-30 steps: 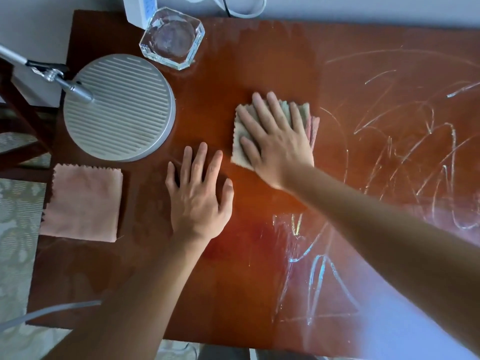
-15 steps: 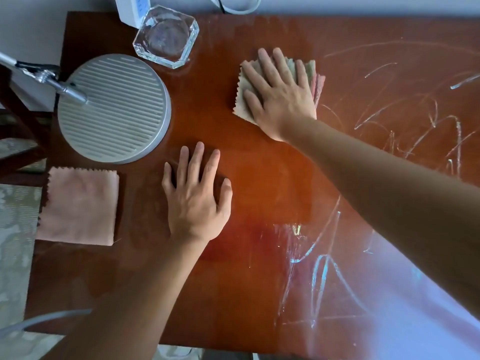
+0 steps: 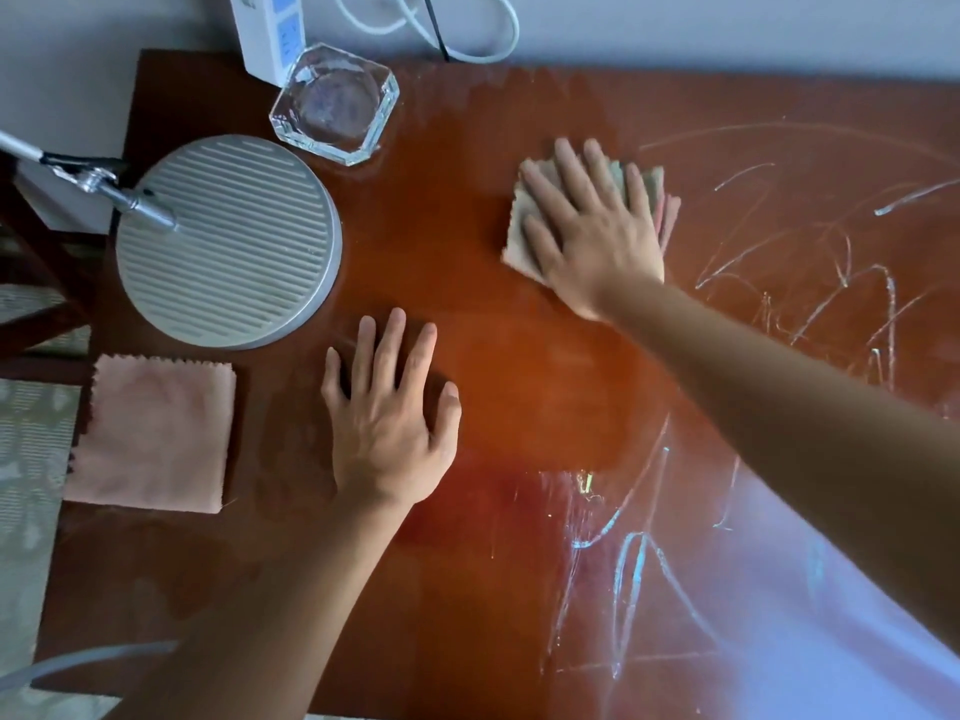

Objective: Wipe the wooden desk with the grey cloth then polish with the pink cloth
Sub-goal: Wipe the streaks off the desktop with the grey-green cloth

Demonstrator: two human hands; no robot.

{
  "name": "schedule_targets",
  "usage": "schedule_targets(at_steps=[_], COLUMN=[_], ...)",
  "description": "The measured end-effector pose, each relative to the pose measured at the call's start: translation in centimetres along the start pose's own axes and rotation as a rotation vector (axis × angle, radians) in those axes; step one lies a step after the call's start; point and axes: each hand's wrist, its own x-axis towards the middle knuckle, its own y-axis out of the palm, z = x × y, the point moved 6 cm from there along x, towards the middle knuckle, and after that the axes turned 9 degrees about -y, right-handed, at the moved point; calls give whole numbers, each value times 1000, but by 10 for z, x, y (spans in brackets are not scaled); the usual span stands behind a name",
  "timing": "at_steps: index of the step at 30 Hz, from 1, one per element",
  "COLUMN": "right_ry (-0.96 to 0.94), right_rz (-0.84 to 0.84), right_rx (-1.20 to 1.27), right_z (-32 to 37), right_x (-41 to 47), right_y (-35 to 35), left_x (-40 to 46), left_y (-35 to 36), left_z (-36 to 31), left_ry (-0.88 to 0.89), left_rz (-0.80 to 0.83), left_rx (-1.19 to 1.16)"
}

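Streaks of pale, bluish scribble cover the near right part of your glossy reddish-brown wooden desk; that zone is not yet wiped. Your left hand lies flat on the bare wood near the middle, fingers straight and spread, holding nothing, in the same spot as in both earlier frames, so it reads as a brace. To its left, the folded pink cloth with pinked edges sits untouched at the desk's left edge, just in front of the round ribbed silver lamp base. Farther out, your right hand presses flat, fingers extended, on the folded grey cloth, which rests on the far centre of the desk, beside more white scribbles to its right. Change noted: half a second ago the cloth was closer to the far edge; one second ago it was nearer you. Judgement: a back-and-forth stroke is under way, and the cloth is now returning toward you. The strip between your hands looks clean. Wiping stage is partly done; polishing has not started. The square clear glass dish and the white power strip stand at the far left.
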Motion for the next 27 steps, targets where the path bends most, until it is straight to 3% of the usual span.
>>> schedule_targets(at_steps=[5,12,16,21,24,27], right_ry=[-14,-187,-280,20,83,72], right_rz=[-6,66,104,11,6,-21], right_rx=[-19,39,10,0,29,53], right_z=[4,96,75,-20,-34,-21], right_x=[18,-113,-84,29,67,50], right_y=[-4,32,24,-7,-16,-16], left_x=[2,0,-1,-1,0,0], left_y=[-1,-1,-2,0,1,1], left_z=[-2,-1,-1,0,-1,-1], left_ry=[-5,8,0,-10,-4,-2], left_rz=[12,16,21,13,2,-7], left_rx=[-3,15,15,13,18,24])
